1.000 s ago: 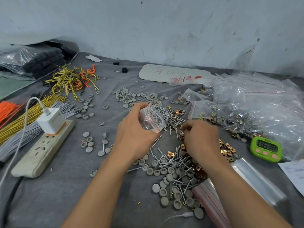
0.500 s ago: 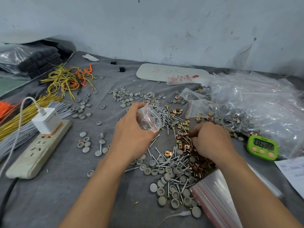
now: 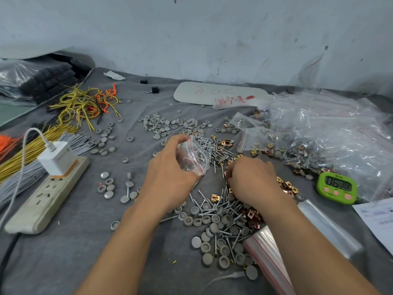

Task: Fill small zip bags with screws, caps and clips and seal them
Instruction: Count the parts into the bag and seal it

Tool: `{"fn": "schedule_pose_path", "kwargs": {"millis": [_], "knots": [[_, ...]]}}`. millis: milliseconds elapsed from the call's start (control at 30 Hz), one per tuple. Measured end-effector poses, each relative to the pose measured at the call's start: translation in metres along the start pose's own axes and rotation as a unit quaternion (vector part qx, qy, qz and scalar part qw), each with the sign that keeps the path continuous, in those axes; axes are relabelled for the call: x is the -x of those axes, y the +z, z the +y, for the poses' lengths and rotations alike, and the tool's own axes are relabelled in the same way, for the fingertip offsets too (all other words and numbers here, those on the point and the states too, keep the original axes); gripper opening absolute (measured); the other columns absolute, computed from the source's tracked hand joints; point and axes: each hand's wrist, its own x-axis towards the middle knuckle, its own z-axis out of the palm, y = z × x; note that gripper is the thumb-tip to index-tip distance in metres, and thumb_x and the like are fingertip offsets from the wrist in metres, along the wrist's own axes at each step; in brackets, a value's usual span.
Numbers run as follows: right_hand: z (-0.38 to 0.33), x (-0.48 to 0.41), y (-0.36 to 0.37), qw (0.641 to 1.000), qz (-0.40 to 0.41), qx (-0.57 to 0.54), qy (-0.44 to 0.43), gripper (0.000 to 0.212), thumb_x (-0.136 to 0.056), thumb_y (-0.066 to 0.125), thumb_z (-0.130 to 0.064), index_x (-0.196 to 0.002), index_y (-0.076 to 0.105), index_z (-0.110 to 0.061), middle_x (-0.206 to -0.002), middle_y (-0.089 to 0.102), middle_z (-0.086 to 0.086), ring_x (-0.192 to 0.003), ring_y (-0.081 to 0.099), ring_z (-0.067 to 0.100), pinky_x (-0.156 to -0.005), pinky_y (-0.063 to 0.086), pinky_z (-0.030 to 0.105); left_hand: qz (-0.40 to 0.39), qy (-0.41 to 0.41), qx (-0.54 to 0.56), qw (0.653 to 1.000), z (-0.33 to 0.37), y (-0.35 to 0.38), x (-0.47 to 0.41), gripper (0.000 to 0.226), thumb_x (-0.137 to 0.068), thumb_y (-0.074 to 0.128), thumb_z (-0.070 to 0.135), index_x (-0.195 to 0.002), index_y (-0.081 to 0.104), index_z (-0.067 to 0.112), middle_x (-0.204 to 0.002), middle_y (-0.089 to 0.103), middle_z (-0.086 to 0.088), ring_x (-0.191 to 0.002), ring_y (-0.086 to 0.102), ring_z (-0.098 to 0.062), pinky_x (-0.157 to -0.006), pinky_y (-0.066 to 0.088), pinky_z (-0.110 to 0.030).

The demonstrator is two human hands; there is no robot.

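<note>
Left hand [image 3: 168, 177] grips a crinkled clear zip bag [image 3: 194, 155]. Right hand [image 3: 253, 179] curls over copper clips [image 3: 253, 216], fingertips hidden, hold unclear.

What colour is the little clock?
The clock is bright green with pink buttons, seen in the head view.

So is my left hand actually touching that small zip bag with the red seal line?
Touching. The head view shows the left hand gripping the small zip bag, with thumb and fingers curled round its clear sides and no gap between them.
</note>
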Motion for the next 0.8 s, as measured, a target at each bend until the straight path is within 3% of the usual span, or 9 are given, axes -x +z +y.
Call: {"fn": "schedule_pose_path", "kwargs": {"millis": [233,333,567,633,700,800], "knots": [[0.005,-0.004,0.004,0.999,-0.037,-0.010,-0.006,0.009,-0.092,0.063,-0.023,-0.092,0.072,-0.027,-0.092,0.065,-0.003,-0.102,0.063,0.027,-0.105,0.037,0.048,-0.009,0.002,-0.001,1.000,0.001,0.000,0.001,0.062,-0.077,0.081,0.036,-0.126,0.048,0.054,-0.096,0.061,0.023,-0.081,0.058,0.013,-0.058,0.038,0.000],[0.007,-0.006,0.006,0.999,-0.044,-0.018,-0.016,0.009,-0.092,0.063,-0.024,-0.091,0.072,-0.025,-0.096,0.067,-0.002,-0.103,0.062,0.027,-0.104,0.038,0.047,-0.011,0.013,-0.007,1.000,0.002,0.001,0.002,0.064,-0.076,0.081,0.034,-0.126,0.047,0.055,-0.094,0.057,0.026,-0.089,0.049,0.025,-0.063,0.036,0.003],[0.013,-0.001,0.002,0.997,-0.056,-0.015,-0.048,0.003,-0.092,0.068,-0.020,-0.093,0.068,-0.023,-0.093,0.066,-0.004,-0.100,0.062,0.024,-0.102,0.037,0.044,-0.021,0.006,-0.003,1.000,0.002,0.001,0.002,0.067,-0.077,0.080,0.029,-0.126,0.045,0.057,-0.095,0.058,0.024,-0.082,0.056,0.017,-0.053,0.039,-0.002],[0.019,0.001,-0.001,0.996,-0.029,-0.067,-0.045,0.009,-0.096,0.065,-0.021,-0.090,0.060,-0.027,-0.094,0.064,-0.006,-0.096,0.061,0.022,-0.095,0.044,0.040,-0.022,0.005,-0.003,1.000,0.002,0.000,0.002,0.068,-0.076,0.079,0.025,-0.127,0.045,0.057,-0.093,0.057,0.023,-0.081,0.056,0.013,-0.054,0.041,-0.003],[0.025,0.003,-0.005,0.982,0.022,-0.185,-0.035,0.021,-0.098,0.063,-0.019,-0.083,0.052,-0.029,-0.086,0.063,-0.006,-0.084,0.059,0.019,-0.075,0.046,0.035,-0.022,0.007,-0.005,1.000,0.003,0.000,0.002,0.066,-0.076,0.078,0.027,-0.126,0.046,0.056,-0.093,0.058,0.023,-0.081,0.056,0.013,-0.056,0.041,-0.004],[0.026,0.010,-0.011,0.916,0.045,-0.397,-0.034,0.019,-0.095,0.068,-0.012,-0.083,0.058,-0.024,-0.075,0.071,-0.002,-0.067,0.059,0.013,-0.064,0.046,0.032,-0.025,0.007,-0.008,1.000,0.003,0.000,0.002,0.065,-0.076,0.078,0.028,-0.125,0.046,0.056,-0.093,0.059,0.024,-0.083,0.056,0.014,-0.057,0.041,-0.005]]}}
